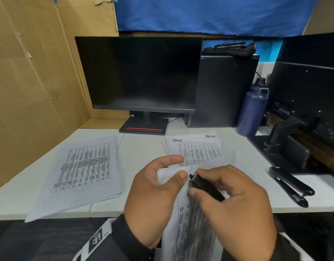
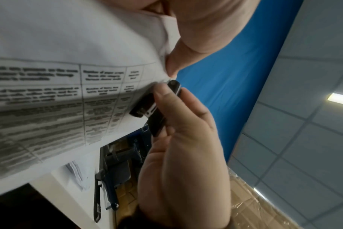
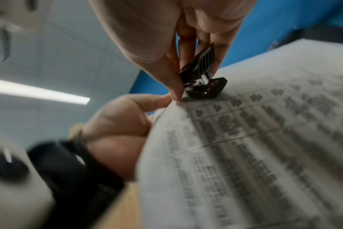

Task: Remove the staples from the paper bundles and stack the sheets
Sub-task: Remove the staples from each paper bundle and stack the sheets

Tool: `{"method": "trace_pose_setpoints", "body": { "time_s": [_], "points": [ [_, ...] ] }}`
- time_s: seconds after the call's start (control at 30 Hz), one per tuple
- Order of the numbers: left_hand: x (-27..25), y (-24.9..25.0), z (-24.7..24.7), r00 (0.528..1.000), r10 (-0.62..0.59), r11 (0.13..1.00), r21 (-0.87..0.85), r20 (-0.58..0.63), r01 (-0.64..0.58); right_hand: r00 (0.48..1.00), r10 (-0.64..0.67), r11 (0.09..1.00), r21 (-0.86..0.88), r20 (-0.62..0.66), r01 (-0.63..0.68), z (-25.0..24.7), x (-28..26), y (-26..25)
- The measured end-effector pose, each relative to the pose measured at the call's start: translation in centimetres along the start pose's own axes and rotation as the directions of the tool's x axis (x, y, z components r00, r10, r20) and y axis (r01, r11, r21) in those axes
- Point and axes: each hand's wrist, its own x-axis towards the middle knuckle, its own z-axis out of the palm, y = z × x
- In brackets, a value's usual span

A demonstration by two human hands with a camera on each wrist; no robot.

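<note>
My left hand [image 1: 158,187] pinches the top corner of a printed paper bundle [image 1: 188,228], held up above the desk edge. My right hand [image 1: 235,202] grips a small black staple remover [image 1: 203,185], whose metal tip sits at that corner beside my left thumb. In the left wrist view the staple remover [image 2: 157,108] presses against the bundle [image 2: 68,93]. In the right wrist view the remover's [image 3: 204,79] claws bite at the edge of the bundle [image 3: 254,139]. The staple itself is hidden. A stack of loose sheets [image 1: 83,172] lies at the left of the desk, and more sheets [image 1: 196,147] lie in the middle.
A dark monitor [image 1: 139,76] and a computer tower [image 1: 222,91] stand at the back of the white desk [image 1: 143,146]. A blue bottle [image 1: 252,108] stands at the right. A black stapler [image 1: 292,185] lies near the right front edge. Cardboard walls the left side.
</note>
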Motion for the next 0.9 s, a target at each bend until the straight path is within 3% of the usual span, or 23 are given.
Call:
{"method": "trace_pose_setpoints", "body": {
  "time_s": [0.07,0.2,0.3,0.37,0.43,0.5,0.53,0.63,0.7,0.77,0.83,0.9],
  "points": [
    [-0.2,0.3,-0.1,0.998,0.066,0.990,0.129,-0.016,-0.063,0.984,0.161,0.974,0.148,0.078,-0.171,0.0,0.0,0.1],
    [-0.6,0.9,0.1,0.994,0.110,0.962,0.252,-0.001,-0.106,0.980,0.164,0.975,0.135,0.117,-0.179,-0.3,0.3,-0.1],
    [-0.3,0.9,0.0,0.997,0.076,0.979,0.190,0.008,-0.076,0.957,0.224,0.928,0.260,0.185,-0.267,-0.4,0.7,0.1],
    [0.0,0.4,-0.2,0.998,-0.004,0.999,0.054,0.055,0.001,0.977,0.160,0.965,0.187,0.139,-0.185,-0.3,0.6,0.4],
    [0.1,0.1,-0.3,0.995,-0.060,0.998,-0.023,0.080,0.062,0.997,-0.008,1.000,-0.010,0.073,0.009,-0.3,0.3,0.3],
    [0.2,-0.1,-0.3,0.997,-0.023,1.000,0.017,0.067,0.022,0.987,-0.148,0.981,-0.118,0.061,0.154,-0.2,-0.2,0.5],
    [0.2,-0.1,-0.3,0.998,0.020,0.996,0.080,0.062,-0.025,0.986,-0.159,0.978,-0.129,0.055,0.165,-0.2,-0.2,0.6],
    [0.4,0.0,-0.3,0.996,0.056,0.990,0.122,0.072,-0.065,0.999,0.031,0.998,0.054,0.040,-0.033,-0.1,0.1,0.6],
    [0.6,-0.2,-0.3,0.995,0.003,0.999,0.040,0.103,-0.007,0.976,0.197,0.935,0.281,0.096,-0.217,0.2,0.2,0.7],
    [0.6,-0.3,-0.4,0.991,-0.061,0.997,-0.043,0.119,0.066,0.962,0.243,0.901,0.340,0.122,-0.270,0.3,0.2,0.7],
    [0.5,-0.5,-0.5,0.982,-0.128,0.983,-0.111,0.139,0.144,0.977,0.195,0.952,0.220,0.088,-0.210,0.2,0.1,0.6],
    [0.4,-0.6,-0.3,0.985,-0.124,0.986,-0.093,0.124,0.136,0.997,0.058,0.998,-0.015,0.047,-0.057,0.0,-0.1,0.2]
  ]
}}
